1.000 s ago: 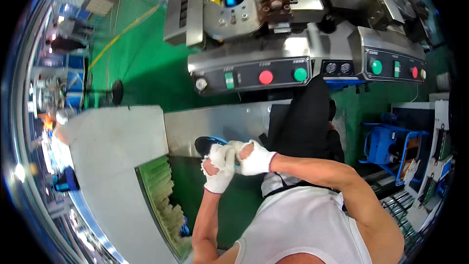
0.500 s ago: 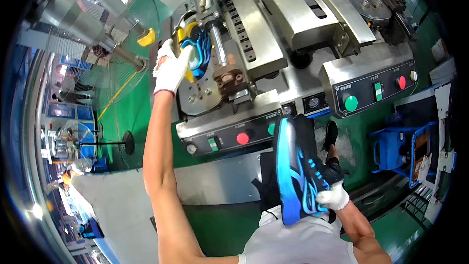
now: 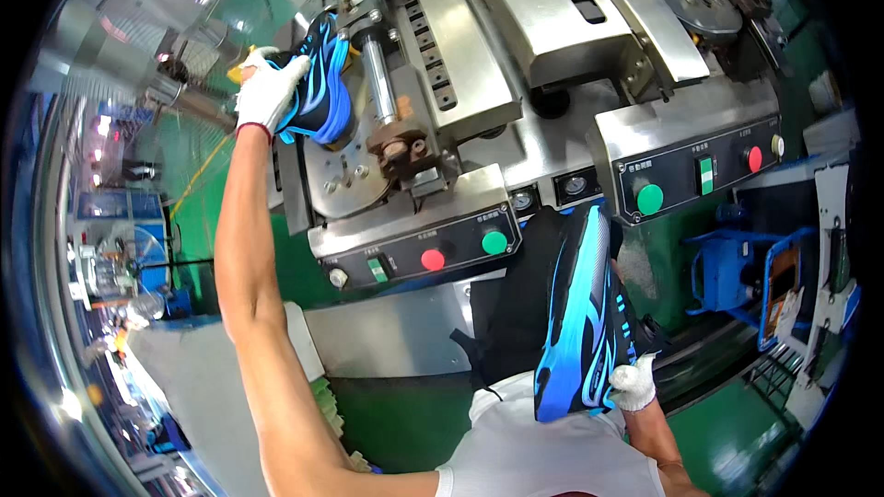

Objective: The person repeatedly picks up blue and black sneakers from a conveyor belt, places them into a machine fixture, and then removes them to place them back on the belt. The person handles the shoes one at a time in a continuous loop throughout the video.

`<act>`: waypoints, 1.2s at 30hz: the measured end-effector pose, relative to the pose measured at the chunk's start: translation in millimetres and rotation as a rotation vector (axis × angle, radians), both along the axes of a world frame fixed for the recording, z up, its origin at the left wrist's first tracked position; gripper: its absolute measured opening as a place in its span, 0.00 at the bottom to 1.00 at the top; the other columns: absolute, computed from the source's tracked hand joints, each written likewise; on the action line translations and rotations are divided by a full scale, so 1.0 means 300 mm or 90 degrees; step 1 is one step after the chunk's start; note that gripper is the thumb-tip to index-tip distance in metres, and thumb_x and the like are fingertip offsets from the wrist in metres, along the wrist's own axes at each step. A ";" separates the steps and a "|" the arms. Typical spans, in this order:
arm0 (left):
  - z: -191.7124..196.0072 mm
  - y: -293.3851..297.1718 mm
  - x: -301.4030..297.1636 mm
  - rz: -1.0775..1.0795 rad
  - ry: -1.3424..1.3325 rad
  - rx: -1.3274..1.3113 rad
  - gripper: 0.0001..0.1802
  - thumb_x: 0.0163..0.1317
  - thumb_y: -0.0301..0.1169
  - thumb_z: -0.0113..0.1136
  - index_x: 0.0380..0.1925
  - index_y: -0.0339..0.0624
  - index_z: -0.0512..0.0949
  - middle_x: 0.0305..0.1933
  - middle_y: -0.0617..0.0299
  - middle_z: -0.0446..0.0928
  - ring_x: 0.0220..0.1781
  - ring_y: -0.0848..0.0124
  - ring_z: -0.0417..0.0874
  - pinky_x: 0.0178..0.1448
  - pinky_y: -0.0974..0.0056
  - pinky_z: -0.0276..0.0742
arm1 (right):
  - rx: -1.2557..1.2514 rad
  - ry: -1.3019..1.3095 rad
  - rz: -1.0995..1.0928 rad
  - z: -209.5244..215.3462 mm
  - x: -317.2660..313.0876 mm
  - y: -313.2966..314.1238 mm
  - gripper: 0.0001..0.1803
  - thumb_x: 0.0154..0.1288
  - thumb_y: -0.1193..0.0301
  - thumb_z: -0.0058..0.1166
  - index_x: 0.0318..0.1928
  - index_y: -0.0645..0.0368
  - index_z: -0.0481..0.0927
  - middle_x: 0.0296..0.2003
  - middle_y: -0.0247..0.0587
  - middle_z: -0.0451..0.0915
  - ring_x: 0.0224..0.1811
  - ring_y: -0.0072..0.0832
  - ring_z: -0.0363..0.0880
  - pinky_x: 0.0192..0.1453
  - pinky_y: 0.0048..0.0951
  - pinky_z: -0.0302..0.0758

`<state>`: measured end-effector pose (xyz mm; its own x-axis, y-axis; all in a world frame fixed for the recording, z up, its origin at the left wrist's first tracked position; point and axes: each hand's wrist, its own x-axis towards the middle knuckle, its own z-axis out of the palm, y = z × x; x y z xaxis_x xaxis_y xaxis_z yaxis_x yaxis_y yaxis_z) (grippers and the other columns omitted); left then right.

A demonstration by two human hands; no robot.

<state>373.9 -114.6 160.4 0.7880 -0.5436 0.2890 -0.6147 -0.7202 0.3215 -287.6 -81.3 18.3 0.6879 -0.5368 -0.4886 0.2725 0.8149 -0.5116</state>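
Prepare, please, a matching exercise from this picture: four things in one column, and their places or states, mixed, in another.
Things:
1. left hand
2. right hand
3. red button on the left panel
4. round dials

Places or states:
A. between the left panel and the right panel
B. holding the near shoe close to the white shirt
C. between a green switch and a green button
D. on the far shoe at the machine

Pairs: 1-D, 2-B, 3-C, 4-A
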 end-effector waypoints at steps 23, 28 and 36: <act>-0.729 1.589 -1.159 0.253 0.141 0.009 0.32 0.46 0.33 0.81 0.53 0.45 0.80 0.53 0.53 0.81 0.51 0.51 0.87 0.54 0.48 0.82 | -0.488 -0.025 0.288 0.528 1.372 -0.278 0.15 0.72 0.72 0.63 0.56 0.60 0.82 0.48 0.43 0.89 0.45 0.32 0.90 0.52 0.37 0.89; -0.803 1.632 -1.196 0.281 0.182 -0.085 0.37 0.44 0.35 0.83 0.57 0.45 0.80 0.59 0.54 0.79 0.56 0.50 0.85 0.58 0.47 0.81 | -0.548 0.229 0.368 0.563 1.795 -0.321 0.12 0.67 0.66 0.68 0.48 0.53 0.83 0.41 0.41 0.87 0.36 0.33 0.87 0.32 0.38 0.83; -0.836 1.652 -1.182 0.233 0.179 -0.095 0.36 0.44 0.34 0.83 0.57 0.43 0.79 0.60 0.52 0.78 0.58 0.50 0.84 0.57 0.47 0.80 | -0.867 0.447 0.413 0.274 2.186 -0.483 0.14 0.56 0.76 0.70 0.45 0.60 0.89 0.38 0.42 0.86 0.37 0.35 0.83 0.39 0.42 0.82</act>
